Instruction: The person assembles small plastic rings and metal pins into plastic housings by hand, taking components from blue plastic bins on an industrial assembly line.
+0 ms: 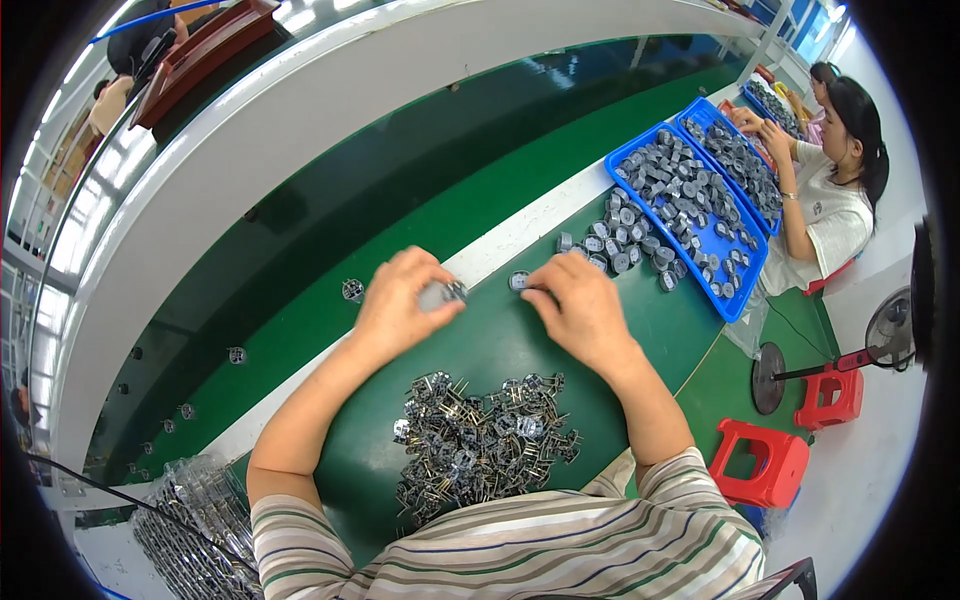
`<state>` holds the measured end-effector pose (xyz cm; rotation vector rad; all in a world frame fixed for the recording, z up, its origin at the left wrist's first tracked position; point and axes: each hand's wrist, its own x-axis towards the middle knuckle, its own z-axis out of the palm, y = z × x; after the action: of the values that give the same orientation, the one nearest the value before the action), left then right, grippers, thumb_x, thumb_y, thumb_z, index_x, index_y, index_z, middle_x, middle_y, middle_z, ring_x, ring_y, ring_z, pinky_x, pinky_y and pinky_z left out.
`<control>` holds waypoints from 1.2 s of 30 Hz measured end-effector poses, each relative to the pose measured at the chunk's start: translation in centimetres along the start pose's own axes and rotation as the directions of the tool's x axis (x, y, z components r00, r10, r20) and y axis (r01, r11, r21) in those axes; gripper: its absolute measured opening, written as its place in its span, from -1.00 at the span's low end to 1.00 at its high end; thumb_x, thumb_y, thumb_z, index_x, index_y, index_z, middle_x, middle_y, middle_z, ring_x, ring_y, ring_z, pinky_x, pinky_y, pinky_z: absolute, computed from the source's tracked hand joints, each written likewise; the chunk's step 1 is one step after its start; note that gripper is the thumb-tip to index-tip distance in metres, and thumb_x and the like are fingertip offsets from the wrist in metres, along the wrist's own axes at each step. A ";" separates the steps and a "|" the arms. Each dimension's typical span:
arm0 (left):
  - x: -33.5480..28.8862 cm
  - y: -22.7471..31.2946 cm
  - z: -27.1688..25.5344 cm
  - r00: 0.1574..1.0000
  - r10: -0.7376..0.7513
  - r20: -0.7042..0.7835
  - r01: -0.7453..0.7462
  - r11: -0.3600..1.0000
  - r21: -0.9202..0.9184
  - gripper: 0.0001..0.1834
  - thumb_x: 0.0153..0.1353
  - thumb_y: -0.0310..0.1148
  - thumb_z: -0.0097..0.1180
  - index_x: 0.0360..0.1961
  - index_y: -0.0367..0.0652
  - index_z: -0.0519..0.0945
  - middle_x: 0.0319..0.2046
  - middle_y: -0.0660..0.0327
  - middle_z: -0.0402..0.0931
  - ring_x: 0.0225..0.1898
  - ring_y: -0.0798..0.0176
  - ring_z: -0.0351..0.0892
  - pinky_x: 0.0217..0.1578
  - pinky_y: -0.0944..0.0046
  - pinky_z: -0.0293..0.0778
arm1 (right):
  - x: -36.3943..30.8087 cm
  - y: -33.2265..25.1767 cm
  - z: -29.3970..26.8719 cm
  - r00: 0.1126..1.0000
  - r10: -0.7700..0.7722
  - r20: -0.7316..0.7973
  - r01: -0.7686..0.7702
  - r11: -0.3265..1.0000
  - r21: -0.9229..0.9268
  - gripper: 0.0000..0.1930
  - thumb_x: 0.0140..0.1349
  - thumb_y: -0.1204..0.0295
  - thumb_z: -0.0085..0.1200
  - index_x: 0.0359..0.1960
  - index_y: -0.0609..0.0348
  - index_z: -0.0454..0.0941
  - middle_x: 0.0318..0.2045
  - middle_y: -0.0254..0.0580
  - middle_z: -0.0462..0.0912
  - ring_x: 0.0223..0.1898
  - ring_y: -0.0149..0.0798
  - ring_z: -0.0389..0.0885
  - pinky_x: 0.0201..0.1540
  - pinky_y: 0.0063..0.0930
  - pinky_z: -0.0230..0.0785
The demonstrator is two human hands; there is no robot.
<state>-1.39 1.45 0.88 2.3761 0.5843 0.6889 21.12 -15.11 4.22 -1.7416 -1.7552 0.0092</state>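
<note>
My left hand [402, 300] is closed, its thumb and fingers around a small dark part with metal bits [455, 291]; the fingers partly hide it. My right hand [583, 308] pinches a grey round cap [518, 281] just above the green tabletop [365, 440]. The two held pieces are apart. Between my forearms lies a heap of small dark parts with metal pins [480, 440]. Beyond my right hand, several loose grey caps [622, 235] lie beside a blue tray [728, 312] that holds many more.
A green conveyor belt [300, 290] passes beyond the table's white edge, with a few small parts [236, 355] on it. Clear plastic trays [195, 515] are stacked at left. At right are a co-worker [825, 205], a second blue tray [690, 108], red stools [760, 465] and a fan [888, 318].
</note>
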 end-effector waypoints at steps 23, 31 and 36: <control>-0.9 1.6 1.3 0.977 -0.066 0.204 0.068 0.998 -0.004 -0.35 0.10 -0.22 0.56 0.18 -0.16 0.57 -0.07 0.07 0.55 0.03 -0.01 0.60 0.01 -0.01 0.55 | -0.6 -1.2 2.6 0.953 -0.203 0.224 0.070 0.869 0.490 -0.81 0.20 0.57 0.36 -0.16 0.22 0.67 -0.12 -0.09 0.63 0.00 0.04 0.62 -0.05 -0.16 0.59; -0.1 1.8 -1.5 0.947 0.007 0.322 0.021 0.996 -0.082 -0.46 0.30 -0.48 0.31 0.29 0.20 0.64 0.23 0.10 0.41 0.09 0.02 0.58 0.10 0.03 0.54 | -1.7 -3.7 4.2 0.805 -0.424 0.414 0.175 0.837 0.518 -0.80 0.28 0.40 0.34 -0.09 0.11 0.73 -0.16 -0.23 0.59 0.01 -0.05 0.58 0.14 -0.12 0.47; 0.3 1.2 -2.3 0.864 0.055 0.501 -0.025 0.998 -0.065 -0.35 0.24 -0.74 0.15 0.24 0.22 0.71 0.25 0.13 0.39 0.16 0.04 0.52 0.12 0.06 0.52 | -2.2 -4.0 4.4 0.822 -0.365 0.437 0.137 0.871 0.472 -0.84 0.27 0.40 0.34 -0.14 0.09 0.73 -0.16 -0.23 0.60 -0.02 -0.07 0.58 0.08 -0.16 0.49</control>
<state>-2.29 1.65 3.38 2.3830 0.2815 0.0770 15.35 -15.65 1.53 -1.2307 -2.1552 0.7547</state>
